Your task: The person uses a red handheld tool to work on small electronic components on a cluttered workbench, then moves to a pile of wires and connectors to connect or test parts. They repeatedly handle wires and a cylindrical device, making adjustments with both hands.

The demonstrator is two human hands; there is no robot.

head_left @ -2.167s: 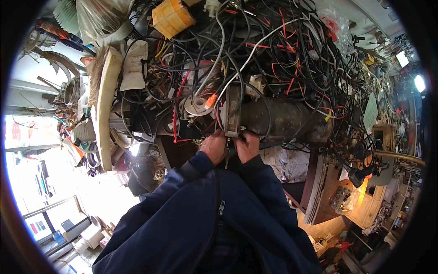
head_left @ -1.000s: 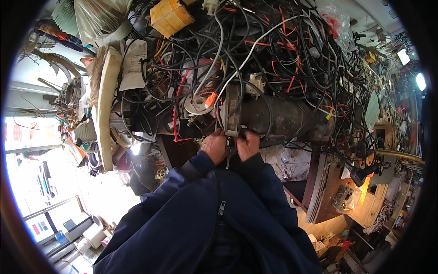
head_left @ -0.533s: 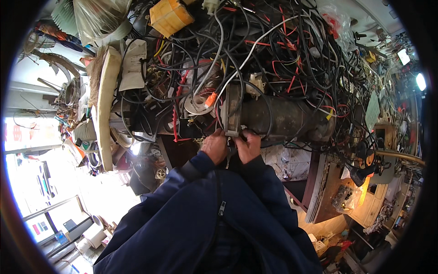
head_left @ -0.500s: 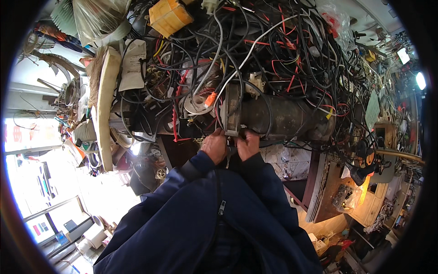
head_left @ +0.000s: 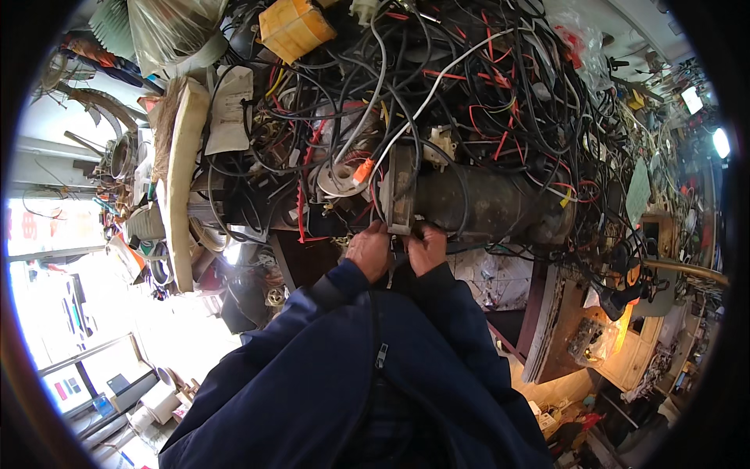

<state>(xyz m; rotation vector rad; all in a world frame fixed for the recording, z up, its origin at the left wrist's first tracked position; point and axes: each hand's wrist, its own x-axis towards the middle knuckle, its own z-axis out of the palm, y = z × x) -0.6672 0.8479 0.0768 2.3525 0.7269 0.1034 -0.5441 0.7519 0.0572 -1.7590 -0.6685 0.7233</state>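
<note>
My left hand (head_left: 369,252) and my right hand (head_left: 426,250) are close together at the near lower edge of a grey metal flange (head_left: 401,195). Their fingers are curled and closed, but the fingertips and whatever they pinch are hidden. The flange joins a dark, grimy metal cylinder (head_left: 484,199) lying on its side, just beyond my right hand. Beyond my left hand sit a whitish round disc (head_left: 341,181) and an orange-tipped plug (head_left: 363,171) on a pale cord. A thin red strip (head_left: 301,205) hangs to the left.
Tangled black, red and white cables (head_left: 437,86) heap over the cylinder. A worn yellow box (head_left: 297,31) rests on top at the back. At left stands a cream foam slab (head_left: 184,187). To the right are a brass-coloured pipe (head_left: 683,268) and a wooden cabinet (head_left: 629,359).
The whole view has shifted very slightly. Both hands stay at the flange's lower edge, with only a slight movement of the fingers.
</note>
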